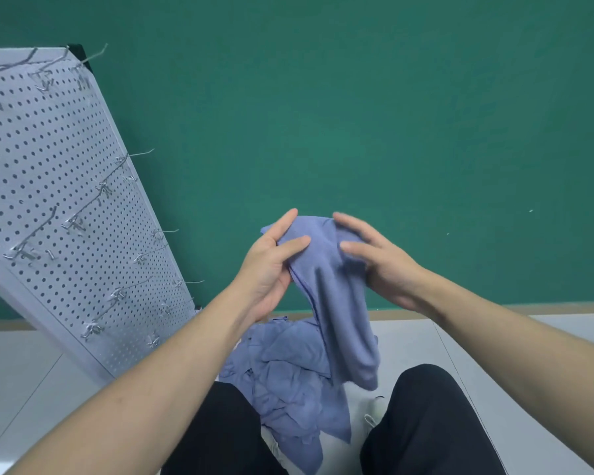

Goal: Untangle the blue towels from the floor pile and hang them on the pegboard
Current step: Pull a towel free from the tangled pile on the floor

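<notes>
Right at dead centre of the view, both hands are up off the floor working one blue towel (336, 296). Left hand (271, 269) has the top edge pinched between thumb and fingers, with the fingertips reaching up behind the cloth, and right hand (378, 258) grips the bunched top on the other side, fingers curled over it, a bit motion-blurred so I can't tell exactly how tight. That towel hangs down in a long fold toward 6 o'clock, its tail dangling just above or maybe brushing the pile (288, 382), can't say which. So the rest of the towels are sitting crumpled on the floor (528, 354) between the knees (426, 423), at about 6 o'clock. Pegboard (48, 200) leans off at 9 to 10 o'clock, lots of wire hooks (141, 154) sticking out, and none that I can see have a towel on them yet. My read: this is the untangling/straightening step, finding an edge or corner on towel number one, so we're early in the job. Next move probably wants the hands sliding apart along the top edge to open the cloth out flat, checking the tail is free of the heap, then swinging the whole thing over toward 9 o'clock and draping it over a hook.
</notes>
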`<state>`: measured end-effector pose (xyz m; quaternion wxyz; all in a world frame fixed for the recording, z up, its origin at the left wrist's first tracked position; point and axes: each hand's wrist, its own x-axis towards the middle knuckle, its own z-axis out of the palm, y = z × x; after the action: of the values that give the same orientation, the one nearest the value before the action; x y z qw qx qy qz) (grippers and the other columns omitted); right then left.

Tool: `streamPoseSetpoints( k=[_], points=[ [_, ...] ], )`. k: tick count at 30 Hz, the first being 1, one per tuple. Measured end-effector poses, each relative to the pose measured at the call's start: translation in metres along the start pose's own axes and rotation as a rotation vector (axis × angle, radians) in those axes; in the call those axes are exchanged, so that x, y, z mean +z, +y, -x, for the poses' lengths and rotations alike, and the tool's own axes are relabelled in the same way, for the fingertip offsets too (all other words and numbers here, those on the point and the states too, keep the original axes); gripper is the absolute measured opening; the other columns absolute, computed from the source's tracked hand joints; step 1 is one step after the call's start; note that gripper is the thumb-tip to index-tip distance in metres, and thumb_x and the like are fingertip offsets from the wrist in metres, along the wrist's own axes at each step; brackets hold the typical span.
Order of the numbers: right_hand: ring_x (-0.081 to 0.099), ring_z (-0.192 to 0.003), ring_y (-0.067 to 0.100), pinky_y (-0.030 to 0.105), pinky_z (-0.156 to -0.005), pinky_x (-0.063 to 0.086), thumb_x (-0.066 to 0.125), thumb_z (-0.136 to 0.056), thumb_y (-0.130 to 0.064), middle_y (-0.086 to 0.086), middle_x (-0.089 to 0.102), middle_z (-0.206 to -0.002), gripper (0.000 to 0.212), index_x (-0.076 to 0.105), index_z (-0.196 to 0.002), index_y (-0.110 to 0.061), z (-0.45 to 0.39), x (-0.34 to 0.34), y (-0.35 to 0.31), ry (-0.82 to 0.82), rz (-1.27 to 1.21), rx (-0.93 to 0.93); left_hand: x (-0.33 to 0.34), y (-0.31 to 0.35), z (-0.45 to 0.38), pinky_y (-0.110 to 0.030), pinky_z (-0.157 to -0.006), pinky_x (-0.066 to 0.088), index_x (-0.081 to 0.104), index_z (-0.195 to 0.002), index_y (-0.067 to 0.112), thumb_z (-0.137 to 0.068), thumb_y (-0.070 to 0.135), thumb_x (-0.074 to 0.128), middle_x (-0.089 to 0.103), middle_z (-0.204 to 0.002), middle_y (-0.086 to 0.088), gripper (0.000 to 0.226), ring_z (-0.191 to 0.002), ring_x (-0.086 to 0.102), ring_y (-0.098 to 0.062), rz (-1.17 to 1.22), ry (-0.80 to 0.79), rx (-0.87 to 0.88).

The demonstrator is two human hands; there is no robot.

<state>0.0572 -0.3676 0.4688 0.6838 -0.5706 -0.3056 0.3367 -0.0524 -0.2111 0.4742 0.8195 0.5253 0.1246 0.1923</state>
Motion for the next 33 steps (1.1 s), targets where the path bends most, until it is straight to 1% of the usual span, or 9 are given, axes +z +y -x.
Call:
streamPoseSetpoints(
  k=[4,8,10,12,15,22,24,28,33],
  points=[
    [0.063,-0.093,0.014,0.033,-0.087,0.047,0.066,-0.093,-0.006,-0.007,0.075,-0.103,0.027,0.079,-0.091,-0.029,0.003,0.004,0.016,0.087,0.119,0.055,-0.013,0.006,-0.003,-0.025,-0.081,0.056,0.053,-0.141,0.022,-0.090,-0.005,0.061,0.060,-0.127,0.003,0.058,-0.104,0.069,-0.010,-0.091,0.056,-0.064],
    [0.064,-0.087,0.007,0.024,-0.077,0.048,0.061,-0.095,-0.006,-0.009,0.076,-0.103,0.027,0.078,-0.094,-0.027,-0.005,0.015,0.011,0.157,0.237,0.010,-0.023,0.013,0.000,-0.024,-0.068,0.057,0.066,-0.109,0.018,-0.095,-0.001,0.056,0.068,-0.101,-0.003,0.025,-0.076,0.069,-0.011,-0.061,0.141,-0.061],
    [0.064,-0.086,0.004,0.018,-0.073,0.049,0.058,-0.095,-0.002,-0.011,0.075,-0.100,0.029,0.076,-0.094,-0.025,-0.010,0.022,0.006,0.168,0.232,-0.022,-0.027,0.011,0.006,-0.027,-0.074,0.055,0.065,-0.104,0.018,-0.097,0.014,0.060,0.069,-0.098,-0.003,0.010,-0.081,0.067,-0.012,-0.002,0.118,-0.053],
    [0.063,-0.082,0.001,0.014,-0.067,0.047,0.055,-0.095,0.001,-0.012,0.073,-0.095,0.032,0.074,-0.092,-0.024,-0.012,0.027,0.001,0.161,0.215,-0.032,-0.030,0.001,0.016,-0.029,-0.080,0.054,0.067,-0.108,0.019,-0.090,0.024,0.064,0.071,-0.103,-0.001,0.019,-0.089,0.067,-0.012,-0.030,0.049,-0.046],
    [0.062,-0.073,0.002,0.014,-0.060,0.048,0.051,-0.095,0.005,-0.010,0.073,-0.086,0.034,0.072,-0.089,-0.021,-0.015,0.029,-0.005,0.141,0.197,0.021,-0.032,-0.018,0.032,-0.030,-0.075,0.055,0.076,-0.095,0.026,-0.081,0.015,0.069,0.074,-0.102,0.006,0.019,-0.087,0.068,-0.009,-0.153,0.009,0.004],
    [0.058,-0.074,0.015,0.024,-0.061,0.045,0.059,-0.095,-0.008,-0.001,0.067,-0.081,0.021,0.069,-0.088,-0.025,-0.017,0.021,-0.012,0.253,0.193,0.113,-0.020,-0.026,0.032,-0.021,-0.087,0.047,0.079,-0.075,0.027,-0.095,-0.005,0.055,0.076,-0.091,0.010,0.045,-0.092,0.066,-0.004,-0.484,0.018,0.102],
    [0.060,-0.082,0.015,0.027,-0.068,0.045,0.062,-0.096,-0.021,-0.003,0.068,-0.090,0.017,0.071,-0.101,-0.035,-0.012,0.017,-0.014,0.178,0.171,0.068,-0.013,-0.021,0.027,-0.020,-0.079,0.048,0.077,-0.071,0.023,-0.096,-0.007,0.052,0.075,-0.082,0.008,0.046,-0.083,0.066,-0.006,-0.365,0.098,0.082],
    [0.049,-0.085,0.019,0.032,-0.078,0.041,0.064,-0.095,-0.026,0.003,0.056,-0.097,0.047,0.056,-0.127,-0.058,0.005,0.005,-0.010,-0.066,0.230,0.071,-0.005,-0.006,0.016,-0.019,-0.056,0.053,0.066,-0.083,0.011,-0.096,-0.012,0.046,0.071,-0.069,0.000,0.032,-0.062,0.065,-0.008,0.030,0.157,-0.034],
    [0.063,-0.092,0.014,0.032,-0.086,0.052,0.066,-0.092,-0.005,-0.002,0.074,-0.107,0.031,0.076,-0.104,-0.031,0.013,0.008,0.008,-0.020,0.256,0.073,-0.007,0.004,0.015,-0.023,-0.055,0.057,0.065,-0.093,0.008,-0.096,-0.010,0.049,0.071,-0.080,-0.009,0.024,-0.062,0.068,-0.015,0.117,0.144,-0.137]
  ],
)
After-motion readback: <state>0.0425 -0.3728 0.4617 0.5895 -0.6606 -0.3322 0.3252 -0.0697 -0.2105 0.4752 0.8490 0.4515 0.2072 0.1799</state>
